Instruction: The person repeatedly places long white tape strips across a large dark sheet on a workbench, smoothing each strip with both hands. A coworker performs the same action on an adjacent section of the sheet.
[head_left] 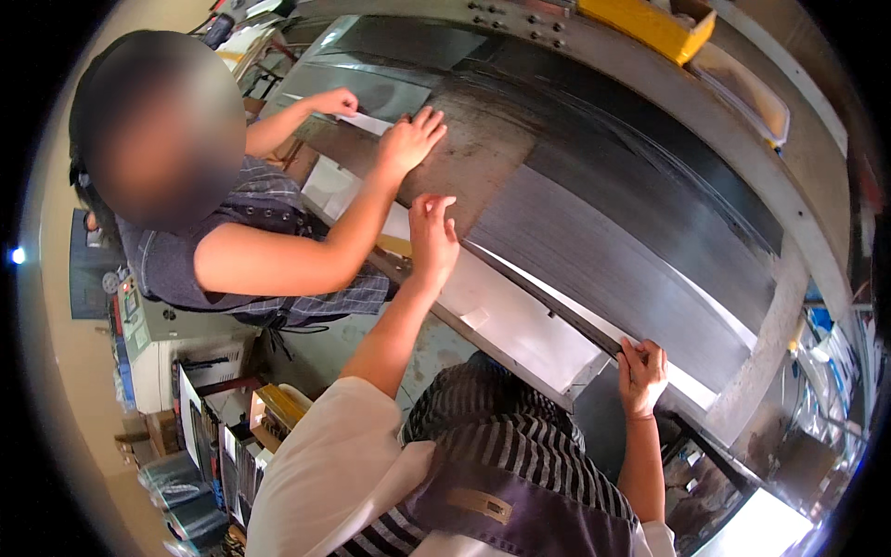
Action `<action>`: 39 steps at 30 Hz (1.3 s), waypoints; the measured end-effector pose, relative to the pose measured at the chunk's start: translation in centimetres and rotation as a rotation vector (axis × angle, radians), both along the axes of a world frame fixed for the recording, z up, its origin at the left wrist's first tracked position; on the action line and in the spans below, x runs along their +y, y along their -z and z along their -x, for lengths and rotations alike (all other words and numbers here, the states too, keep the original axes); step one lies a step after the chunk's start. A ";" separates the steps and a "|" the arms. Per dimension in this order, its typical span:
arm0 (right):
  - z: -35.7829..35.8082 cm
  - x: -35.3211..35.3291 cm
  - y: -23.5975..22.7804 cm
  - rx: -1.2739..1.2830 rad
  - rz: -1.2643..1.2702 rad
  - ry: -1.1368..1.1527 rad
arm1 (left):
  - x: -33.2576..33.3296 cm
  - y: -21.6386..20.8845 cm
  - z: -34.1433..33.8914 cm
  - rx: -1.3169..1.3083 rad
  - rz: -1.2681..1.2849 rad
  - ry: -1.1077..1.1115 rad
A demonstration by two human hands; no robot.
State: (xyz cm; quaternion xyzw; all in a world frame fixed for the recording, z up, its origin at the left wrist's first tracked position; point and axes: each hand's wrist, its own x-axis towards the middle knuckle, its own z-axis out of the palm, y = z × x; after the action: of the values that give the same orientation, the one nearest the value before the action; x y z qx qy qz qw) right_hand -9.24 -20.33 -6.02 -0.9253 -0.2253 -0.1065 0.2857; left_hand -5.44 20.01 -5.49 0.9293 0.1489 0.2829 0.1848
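My left hand (433,243) is raised at the front edge of the workbench (483,125), its fingers curved and apart with nothing visible in them. Further right, my right hand (642,379) has its fingers pressed together at the bench edge, beside a white strip (566,302). Whatever they pinch is hidden. Between my hands a narrow dark strip (543,300) runs along that edge. Behind the white strip lies a large dark grey sheet (613,269), flat on the bench.
At my left a co-worker rests one hand (408,144) on the bench; the other hand (336,101) is closed near a white strip (369,123). Glossy grey sheets (371,91) lie beyond. A yellow bin (650,28) stands at the back. White panels (520,316) front the bench.
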 end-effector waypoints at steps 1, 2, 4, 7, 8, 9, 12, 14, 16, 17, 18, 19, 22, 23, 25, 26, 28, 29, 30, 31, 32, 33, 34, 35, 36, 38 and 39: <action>-0.1 -0.1 0.1 -0.009 0.009 -0.001 | -2.3 -1.5 -0.5 0.004 0.003 0.088; 0.0 -0.3 0.3 -0.003 0.005 0.004 | -5.3 -2.5 -0.9 0.008 0.001 0.166; 0.0 -0.3 0.3 0.002 -0.005 0.008 | -11.1 -2.4 -1.9 0.040 0.042 0.447; -0.1 -0.2 0.0 -0.001 -0.017 -0.001 | -15.7 1.1 -2.4 0.187 -0.094 0.728; -0.1 -0.1 0.0 0.005 -0.014 -0.005 | -15.6 2.0 -2.6 0.245 -0.159 0.764; -0.1 0.0 0.0 0.005 -0.010 -0.008 | -15.4 2.9 -2.8 0.303 -0.225 0.798; 0.2 -0.3 0.3 0.013 -0.010 0.004 | -12.7 2.5 -4.0 0.442 -0.324 0.762; 0.1 -0.3 0.3 0.013 -0.011 0.001 | -10.3 2.4 -4.3 0.418 -0.356 0.770; 0.1 -0.3 0.4 0.018 -0.019 0.003 | -7.8 1.6 -4.9 0.404 -0.415 0.762; 0.2 -0.3 0.3 0.023 -0.018 0.003 | -6.4 1.5 -5.3 0.387 -0.398 0.760; 0.1 -0.2 0.3 0.017 -0.027 0.000 | -5.5 1.4 -5.5 0.370 -0.383 0.758; 0.1 -0.2 0.2 0.014 -0.026 -0.001 | -5.8 0.9 -5.4 0.396 -0.399 0.782; -0.3 -0.1 -0.3 0.060 -0.032 -0.022 | -5.9 0.9 -5.5 0.381 -0.343 0.789; -0.3 -0.3 -0.5 0.080 -0.036 -0.029 | -5.9 1.0 -5.5 0.393 -0.350 0.777; 0.1 -2.5 0.0 0.347 -0.312 0.176 | -6.0 1.2 -5.6 0.384 -0.345 0.791; 0.2 -4.1 0.6 0.472 -0.454 0.283 | -6.1 1.0 -5.7 0.391 -0.346 0.799; -0.8 -8.7 2.0 0.088 -0.367 0.467 | -6.1 0.8 -5.7 0.374 -0.316 0.813; -1.3 -10.7 1.7 0.076 -0.282 0.587 | -6.2 0.6 -5.9 0.372 -0.321 0.809; -1.7 -12.5 1.2 0.064 -0.196 0.706 | -6.3 0.5 -5.8 0.372 -0.326 0.803; -1.8 -14.9 2.5 0.035 -0.085 0.764 | -6.3 0.3 -5.9 0.360 -0.328 0.813; -1.8 -16.9 4.1 0.008 0.027 0.825 | -6.4 0.3 -6.0 0.348 -0.330 0.826; -1.8 -17.3 4.4 -0.074 0.115 0.735 | -6.4 0.3 -6.1 0.360 -0.306 0.845; -1.9 -16.5 3.8 -0.039 0.093 0.759 | -6.5 0.3 -6.0 0.393 -0.312 0.829; -1.9 -16.5 4.0 -0.031 0.082 0.763 | -6.5 0.1 -6.0 0.401 -0.305 0.840; -1.7 -16.8 4.2 -0.024 0.072 0.766 | -6.5 0.0 -6.1 0.410 -0.297 0.849; -1.6 -16.6 4.2 0.006 0.068 0.787 | -6.4 0.1 -6.2 0.407 -0.283 0.860; -1.5 -16.6 4.3 0.025 0.069 0.801 | -6.3 0.2 -6.2 0.388 -0.298 0.869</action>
State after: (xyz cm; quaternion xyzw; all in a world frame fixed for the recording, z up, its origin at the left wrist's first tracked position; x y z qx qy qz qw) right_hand -7.72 -36.97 -10.28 -0.9502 0.1534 -0.1907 0.1931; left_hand 0.74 13.67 -5.69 0.9574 -0.2622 0.0197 0.1197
